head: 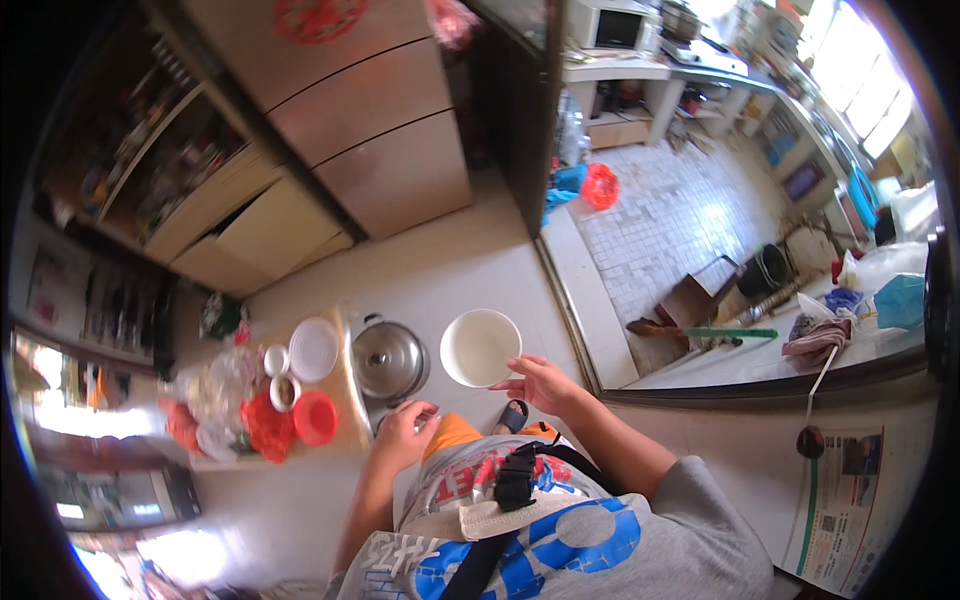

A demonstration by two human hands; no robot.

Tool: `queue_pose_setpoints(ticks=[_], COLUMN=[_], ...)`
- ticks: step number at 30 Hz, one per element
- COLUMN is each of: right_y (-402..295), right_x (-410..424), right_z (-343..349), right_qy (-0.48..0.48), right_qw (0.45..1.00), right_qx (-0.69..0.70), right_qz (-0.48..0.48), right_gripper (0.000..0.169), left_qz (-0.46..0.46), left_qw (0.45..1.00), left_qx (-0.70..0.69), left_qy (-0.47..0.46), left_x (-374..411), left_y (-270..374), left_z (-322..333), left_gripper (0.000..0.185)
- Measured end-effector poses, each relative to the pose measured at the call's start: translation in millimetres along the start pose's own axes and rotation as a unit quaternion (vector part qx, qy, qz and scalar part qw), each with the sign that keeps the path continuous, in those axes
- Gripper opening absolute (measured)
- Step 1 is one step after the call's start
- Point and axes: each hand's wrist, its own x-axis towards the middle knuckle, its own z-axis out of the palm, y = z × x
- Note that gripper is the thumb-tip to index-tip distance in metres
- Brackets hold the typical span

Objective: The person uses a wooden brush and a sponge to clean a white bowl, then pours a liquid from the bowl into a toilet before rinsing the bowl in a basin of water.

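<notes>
My right hand [541,385] grips a round white bowl [480,348] at its near right rim, thumb at the edge and fingers underneath. The inside of the bowl faces up and holds nothing visible. My left hand [409,433] hovers near the table edge with loosely bent fingers and nothing in it. Just beyond that hand is a metal pot with a lid [388,358]. Left of the pot, a table [352,420] carries a white ribbed plate [313,349], a small white bowl [277,361], another small bowl with dark contents [285,393] and a red plastic basin [315,418].
Red and clear plastic bags [268,424] crowd the table. Ahead stands a cabinet with drawers [390,172]. A raised door sill [589,292] borders a tiled kitchen floor [675,217] on the right, where a green-handled broom [727,333] lies near a dark bucket [763,270].
</notes>
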Motion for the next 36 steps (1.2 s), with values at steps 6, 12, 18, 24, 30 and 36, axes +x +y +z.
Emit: queue_pose_setpoints(ticks=[6,12,18,24,30,36], right_y=[-106,-208,-306,-381,-492,-623], right_x=[47,86,82,82,72,39], right_z=[-35,-109,-142,-219,-318,-399], right_qy=[0.036,0.093,0.138,0.18,0.16,0.16], right_qw=[0.996,0.978,0.924,0.892,0.903,0.918], right_qx=[0.053,0.12,0.196,0.232,0.225,0.2], right_qz=[-0.067,-0.143,-0.298,-0.343,-0.33,-0.303], right_gripper=[0.037,0.034,0.044,0.042,0.039,0.041], left_qz=[-0.043,0.058,0.227,0.14,0.019,-0.056], left_qw=[0.997,0.977,0.909,0.915,0.878,0.82], left_qx=[-0.018,0.133,0.21,-0.034,-0.233,-0.342], left_qy=[-0.069,-0.154,-0.281,-0.378,-0.417,-0.456], left_x=[158,358,548,680,771,858], left_y=[-10,22,130,232,335,413], left_z=[-7,-6,23,107,216,300], left_gripper=[0.026,0.024,0.021,0.031,0.057,0.058])
